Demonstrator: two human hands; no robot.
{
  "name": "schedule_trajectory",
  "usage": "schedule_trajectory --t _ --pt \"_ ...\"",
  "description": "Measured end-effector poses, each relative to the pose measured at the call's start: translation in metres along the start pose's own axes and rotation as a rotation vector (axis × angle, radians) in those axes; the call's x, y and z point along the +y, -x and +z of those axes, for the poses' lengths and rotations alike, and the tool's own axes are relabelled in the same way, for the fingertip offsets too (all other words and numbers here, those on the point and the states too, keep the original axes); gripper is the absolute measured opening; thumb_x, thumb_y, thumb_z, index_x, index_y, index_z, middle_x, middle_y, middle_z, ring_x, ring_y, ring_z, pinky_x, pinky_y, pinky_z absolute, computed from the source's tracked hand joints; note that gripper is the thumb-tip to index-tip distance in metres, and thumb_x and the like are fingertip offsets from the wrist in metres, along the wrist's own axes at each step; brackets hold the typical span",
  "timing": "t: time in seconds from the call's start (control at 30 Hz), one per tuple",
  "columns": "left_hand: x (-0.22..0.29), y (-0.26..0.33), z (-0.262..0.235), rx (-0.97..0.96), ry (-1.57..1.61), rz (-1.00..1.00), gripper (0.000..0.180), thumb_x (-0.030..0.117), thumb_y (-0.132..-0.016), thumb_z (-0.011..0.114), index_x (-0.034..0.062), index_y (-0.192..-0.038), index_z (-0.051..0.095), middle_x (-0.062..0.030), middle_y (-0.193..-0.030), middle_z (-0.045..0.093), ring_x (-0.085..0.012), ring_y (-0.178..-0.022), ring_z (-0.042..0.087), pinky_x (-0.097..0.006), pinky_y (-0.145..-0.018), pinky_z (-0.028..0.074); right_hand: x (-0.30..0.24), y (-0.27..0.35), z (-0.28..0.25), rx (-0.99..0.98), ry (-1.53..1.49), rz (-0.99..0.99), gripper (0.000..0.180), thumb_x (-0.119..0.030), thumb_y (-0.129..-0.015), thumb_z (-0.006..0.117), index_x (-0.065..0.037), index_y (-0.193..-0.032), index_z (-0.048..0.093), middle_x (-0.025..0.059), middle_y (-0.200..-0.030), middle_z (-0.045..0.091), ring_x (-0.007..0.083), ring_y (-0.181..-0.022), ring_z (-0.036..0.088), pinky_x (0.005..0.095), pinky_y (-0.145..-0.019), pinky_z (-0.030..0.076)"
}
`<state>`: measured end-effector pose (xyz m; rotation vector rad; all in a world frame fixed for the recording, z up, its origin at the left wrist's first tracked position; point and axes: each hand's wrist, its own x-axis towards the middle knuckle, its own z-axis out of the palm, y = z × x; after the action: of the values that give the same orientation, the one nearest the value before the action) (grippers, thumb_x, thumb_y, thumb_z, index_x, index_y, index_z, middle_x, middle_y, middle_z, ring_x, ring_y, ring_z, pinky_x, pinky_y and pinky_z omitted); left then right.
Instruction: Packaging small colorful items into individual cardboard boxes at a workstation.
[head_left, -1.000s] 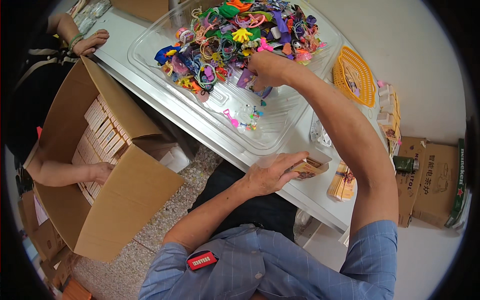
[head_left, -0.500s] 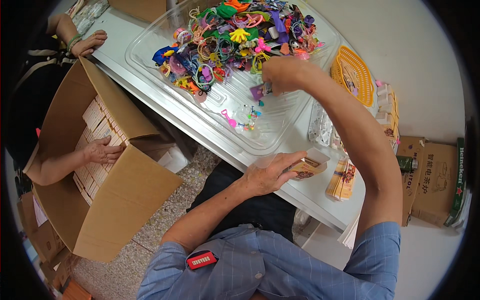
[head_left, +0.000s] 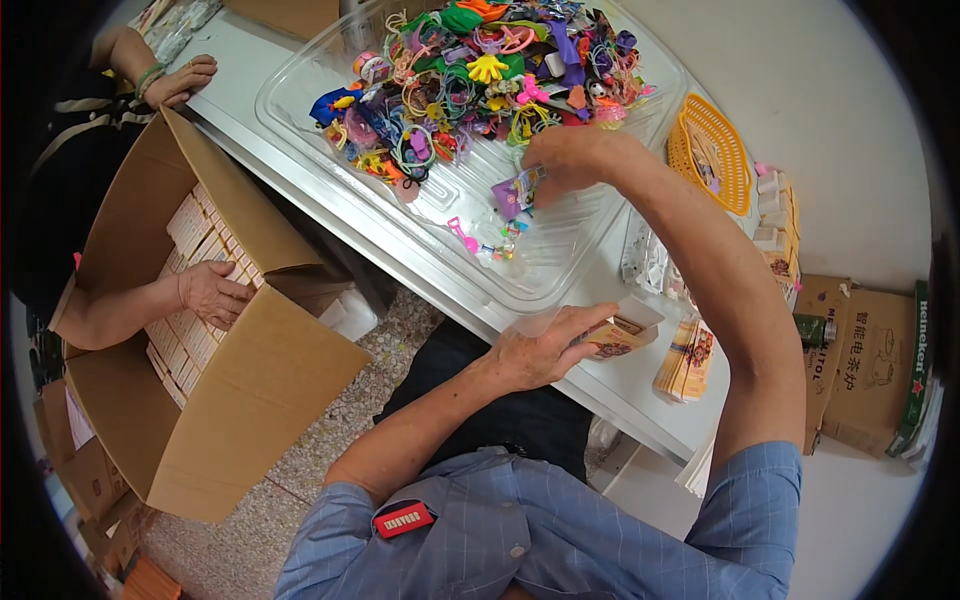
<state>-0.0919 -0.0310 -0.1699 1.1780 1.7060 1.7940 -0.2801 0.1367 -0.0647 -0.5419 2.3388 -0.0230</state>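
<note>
My left hand (head_left: 538, 354) grips a small printed cardboard box (head_left: 622, 338) with an open flap, at the front edge of the table. Over the right side of a large clear plastic tub (head_left: 575, 262), my right hand (head_left: 568, 165) has its fingers closed around a small purple packet (head_left: 512, 197); its fingertips are partly hidden and a little blurred. A colourful heap of small toys (head_left: 485, 100) fills the far part of the tub. Nearer me in the tub lie a pink toy shovel (head_left: 462, 234) and some tiny coloured pieces.
A bundle of flat printed cartons (head_left: 684, 362) lies right of my box. Beyond stand a yellow basket (head_left: 708, 150) and brown cartons (head_left: 862, 365). At left, another person's hand (head_left: 216, 294) rests in a large cardboard box (head_left: 215, 455) packed with small boxes.
My right hand has shifted slightly, and more of the purple packet shows below it. My left hand keeps its hold on the box. The other person's hand has curled its fingers.
</note>
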Motion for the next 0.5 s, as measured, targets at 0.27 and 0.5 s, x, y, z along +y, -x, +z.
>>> schedule_trajectory --t 0.27,0.5 --pt "0.004 -0.006 0.001 0.002 0.044 0.065 0.060 0.004 -0.088 0.073 0.0051 -0.143 0.049 -0.0194 -0.111 0.067 -0.0323 -0.095 0.068 -0.038 -0.084 0.055 0.003 0.053 -0.016 0.309 -0.192 -0.100 0.027 -0.026 -0.086 0.074 -0.001 -0.097 0.070 0.0191 -0.082 0.066 0.0334 -0.080 0.065 0.0422 -0.071 0.049" --pt "0.013 -0.007 -0.005 0.109 -0.062 0.064 0.058 0.006 -0.085 0.077 0.0064 -0.139 0.055 -0.0168 -0.103 0.069 -0.0291 -0.088 0.069 -0.037 -0.079 0.055 -0.047 0.207 0.027 0.655 -0.586 0.096 0.014 -0.013 -0.088 0.076 -0.001 -0.093 0.069 0.0041 -0.080 0.064 0.0111 -0.076 0.059 0.0298 -0.067 0.047"
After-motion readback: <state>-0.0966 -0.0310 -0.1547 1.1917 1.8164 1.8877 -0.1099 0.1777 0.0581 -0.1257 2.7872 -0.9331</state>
